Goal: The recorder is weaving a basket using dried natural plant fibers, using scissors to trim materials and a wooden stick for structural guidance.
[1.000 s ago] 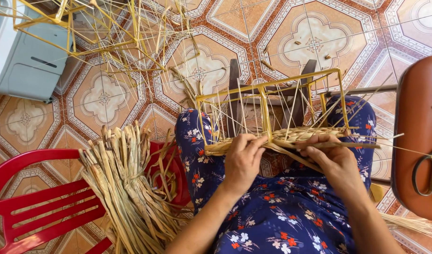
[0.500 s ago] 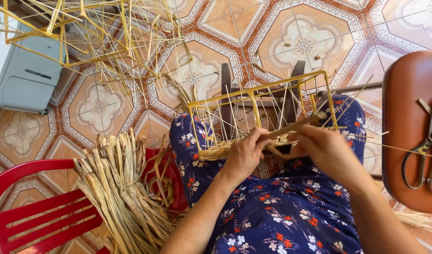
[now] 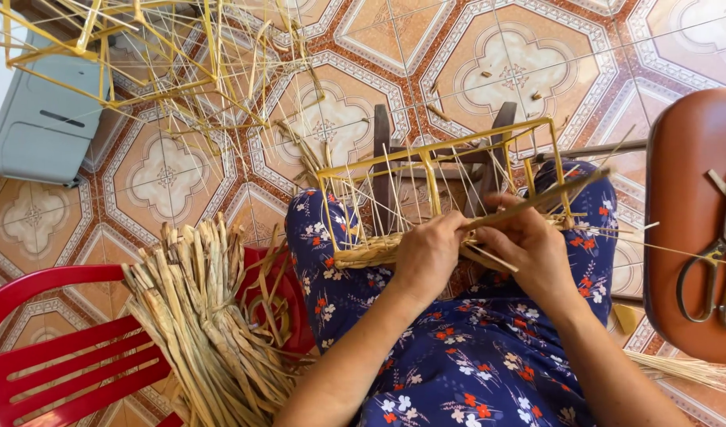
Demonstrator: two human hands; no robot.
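Left hand [image 3: 428,257] and right hand [image 3: 529,249] clamped on dried strand [image 3: 537,199] at yellow frame [image 3: 434,154]. Bottom rows [image 3: 363,255] woven; upper frame unfilled.

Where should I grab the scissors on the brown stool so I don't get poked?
Take the scissors by the two looped handles, the end nearest the person's lap. The blades point away, toward the far end of the brown stool, so reach in from the near side and slip your fingers through the loops. They lie flat with nothing on top, so they should lift straight up.
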